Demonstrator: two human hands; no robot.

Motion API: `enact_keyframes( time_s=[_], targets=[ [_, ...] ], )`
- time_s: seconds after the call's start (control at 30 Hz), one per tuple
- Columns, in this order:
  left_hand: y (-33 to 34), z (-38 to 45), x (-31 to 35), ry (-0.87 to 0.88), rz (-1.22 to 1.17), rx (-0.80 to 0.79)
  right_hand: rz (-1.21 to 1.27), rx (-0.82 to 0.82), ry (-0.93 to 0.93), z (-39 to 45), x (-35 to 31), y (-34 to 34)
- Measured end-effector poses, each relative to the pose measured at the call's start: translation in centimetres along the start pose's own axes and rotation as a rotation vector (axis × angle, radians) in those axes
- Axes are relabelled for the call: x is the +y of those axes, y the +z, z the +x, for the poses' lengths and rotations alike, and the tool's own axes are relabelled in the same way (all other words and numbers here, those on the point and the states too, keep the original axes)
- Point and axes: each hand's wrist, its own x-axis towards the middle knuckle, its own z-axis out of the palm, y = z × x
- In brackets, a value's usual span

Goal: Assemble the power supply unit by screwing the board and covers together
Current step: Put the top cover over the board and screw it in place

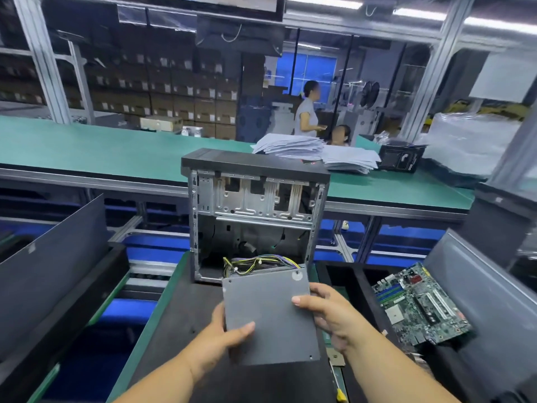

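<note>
Power supply unit [270, 315], flat grey face up, long axis running away toward the open case [255, 216]; left hand [223, 335] and right hand [325, 312] each grip a side, wires [258, 264] probably entering the case.

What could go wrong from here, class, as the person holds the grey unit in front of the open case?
1. The wires trail from the unit toward the case; they might snag or get pinched on its metal edges.
2. The left hand and right hand grip only the unit's side edges, so it could slip.
3. The motherboard lies tilted close by on the right; an elbow might knock it.
</note>
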Motion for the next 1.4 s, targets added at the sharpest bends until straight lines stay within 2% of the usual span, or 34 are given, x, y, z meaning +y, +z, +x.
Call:
enact_keyframes(
  time_s=[0.07,0.13,0.27,0.37,0.5,0.57,0.77,0.83,0.9,1.03,1.17,1.23,1.3,1.4],
  targets=[
    [0.9,0.0,0.1,-0.017,-0.128,-0.051,0.064,-0.046,-0.013,-0.4,0.4,-0.2],
    [1.4,0.0,0.6,0.004,-0.159,-0.041,0.092,-0.078,0.016,-0.6,0.9,-0.6],
    [1.6,0.0,1.6,-0.008,-0.048,0.022,0.134,-0.017,0.146,-0.1,1.7,-1.6],
    [1.8,-0.3,2.8,0.059,0.321,0.082,0.022,0.066,0.186,0.5,2.0,-2.2],
    [2.5,-0.1,3.7,0.184,0.926,0.075,-0.268,0.071,0.157,1.1,2.2,-2.2],
    [3.3,0.1,3.8,0.243,1.134,0.044,-0.360,0.098,0.131,1.5,2.7,-2.2],
    [4.6,1.8,3.6,0.432,1.577,-0.071,-0.298,0.233,0.137,1.8,3.5,-1.9],
    [4.8,2.4,3.1,0.513,1.675,-0.098,-0.306,0.208,0.117,1.9,3.2,-2.2],
    [4.7,3.1,2.3,0.522,1.727,-0.127,-0.326,0.131,0.117,2.1,3.2,-2.1],
    [3.1,4.4,1.1,0.425,1.694,-0.119,-0.433,0.074,0.094,2.6,4.2,-1.1],
    [2.6,4.4,0.7,0.429,1.614,-0.122,-0.504,0.144,0.124,3.5,4.9,0.0],
    [2.7,4.1,1.0,0.409,1.442,-0.093,-0.539,0.153,0.146,3.9,4.9,0.0],
    [2.4,3.8,1.2,0.367,1.179,0.006,-0.534,0.147,0.169,4.1,4.8,0.1],
    [1.3,3.1,0.6,0.114,0.735,0.229,-0.506,0.146,0.214,4.6,5.0,0.0]
  ],
)
